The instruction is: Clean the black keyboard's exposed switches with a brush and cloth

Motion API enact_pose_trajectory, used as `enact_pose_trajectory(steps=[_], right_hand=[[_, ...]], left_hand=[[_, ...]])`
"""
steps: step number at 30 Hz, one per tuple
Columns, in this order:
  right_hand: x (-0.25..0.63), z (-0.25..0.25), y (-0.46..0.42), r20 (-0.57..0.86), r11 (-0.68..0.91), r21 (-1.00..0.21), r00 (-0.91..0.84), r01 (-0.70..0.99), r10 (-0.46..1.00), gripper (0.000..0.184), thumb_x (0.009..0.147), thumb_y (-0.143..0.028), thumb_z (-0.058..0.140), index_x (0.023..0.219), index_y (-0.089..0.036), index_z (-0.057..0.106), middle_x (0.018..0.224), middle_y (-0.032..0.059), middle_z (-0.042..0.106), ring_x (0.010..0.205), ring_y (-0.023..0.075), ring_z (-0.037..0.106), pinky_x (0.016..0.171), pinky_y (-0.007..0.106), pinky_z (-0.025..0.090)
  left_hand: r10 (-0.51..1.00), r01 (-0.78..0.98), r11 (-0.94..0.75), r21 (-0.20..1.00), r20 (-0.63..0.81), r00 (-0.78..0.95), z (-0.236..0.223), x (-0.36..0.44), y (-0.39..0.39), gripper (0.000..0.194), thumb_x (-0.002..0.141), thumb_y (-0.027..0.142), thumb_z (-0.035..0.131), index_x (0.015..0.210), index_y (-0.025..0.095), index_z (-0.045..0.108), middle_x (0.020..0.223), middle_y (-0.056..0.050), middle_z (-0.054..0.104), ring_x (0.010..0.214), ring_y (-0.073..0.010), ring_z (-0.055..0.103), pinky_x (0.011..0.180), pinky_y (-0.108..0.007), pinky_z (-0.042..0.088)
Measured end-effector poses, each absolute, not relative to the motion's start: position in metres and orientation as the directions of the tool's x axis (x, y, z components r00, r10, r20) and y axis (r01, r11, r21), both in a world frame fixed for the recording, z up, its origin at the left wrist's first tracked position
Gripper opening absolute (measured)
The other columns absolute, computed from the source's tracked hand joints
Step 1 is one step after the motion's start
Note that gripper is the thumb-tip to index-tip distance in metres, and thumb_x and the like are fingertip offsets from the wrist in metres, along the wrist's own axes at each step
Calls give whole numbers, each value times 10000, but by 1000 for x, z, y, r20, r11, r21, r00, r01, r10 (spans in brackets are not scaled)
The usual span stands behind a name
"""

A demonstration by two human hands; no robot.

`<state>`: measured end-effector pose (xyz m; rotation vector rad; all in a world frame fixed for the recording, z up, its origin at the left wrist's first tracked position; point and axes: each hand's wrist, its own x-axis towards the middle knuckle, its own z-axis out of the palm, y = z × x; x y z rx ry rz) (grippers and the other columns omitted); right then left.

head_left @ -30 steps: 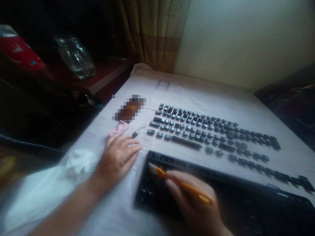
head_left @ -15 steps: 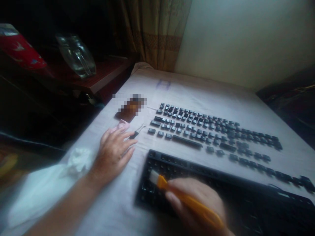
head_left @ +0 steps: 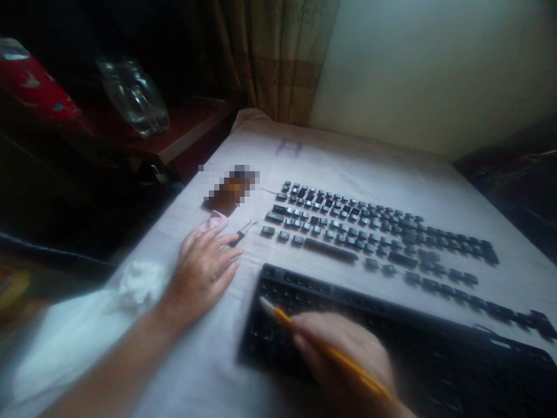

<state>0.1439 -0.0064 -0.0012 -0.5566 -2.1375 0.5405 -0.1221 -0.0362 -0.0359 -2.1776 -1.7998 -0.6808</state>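
My right hand (head_left: 348, 348) grips a flat paintbrush (head_left: 282, 317) with an orange handle and pale bristles. The bristle tip is over the left part of a black keyboard (head_left: 304, 290) whose keycaps are off there; whether it touches the keyboard I cannot tell. My left hand (head_left: 204, 264) lies flat on the pale sheet (head_left: 348, 162), fingers stretched out. Partly under that hand is a pink cloth (head_left: 216, 220). By its fingertips lies a small black tool with wire prongs (head_left: 243, 232).
Loose black keycaps (head_left: 331, 249) lie in several rows beyond the keyboard. A dark phone-like object (head_left: 221, 203), partly pixelated, rests at the far left of the sheet. A white plastic bag (head_left: 87, 331) is beside my left forearm. A glass jar (head_left: 134, 98) and a red patterned container (head_left: 37, 84) stand on a dark table (head_left: 191, 130).
The paintbrush has turned in my right hand, showing its narrow edge, and its tip has shifted slightly left and up. My left hand stays in place.
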Motion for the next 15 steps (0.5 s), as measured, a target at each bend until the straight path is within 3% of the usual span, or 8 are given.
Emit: enact_pose_trajectory(steps=[5,10,15], right_hand=[[144,-2,-7,576,776,-620,-603,119,552,148,989,-157,575,932,-161,712,760,40,801,640,132,775,640,170,627],[144,1,-7,590,761,-611,-516,218,621,121,955,-135,603,928,-178,713,765,43,810,647,144,785,646,169,638],[144,3,-9,547,709,-681,-518,181,658,137,934,-122,604,931,-198,717,769,28,814,633,157,786,611,186,647]], left_hand=[[865,966,-225,125,482,139,-36,-120,-37,219,955,232,551,1140,262,664,1264,-41,688,1340,-286,520,1162,-562,330],[866,964,-225,141,482,132,-36,-118,-36,214,952,234,552,1129,266,667,1249,-37,695,1315,-296,537,1145,-585,351],[861,961,-244,134,485,151,-34,-116,-37,218,947,227,550,1125,261,670,1236,-40,703,1284,-293,554,1145,-578,352]])
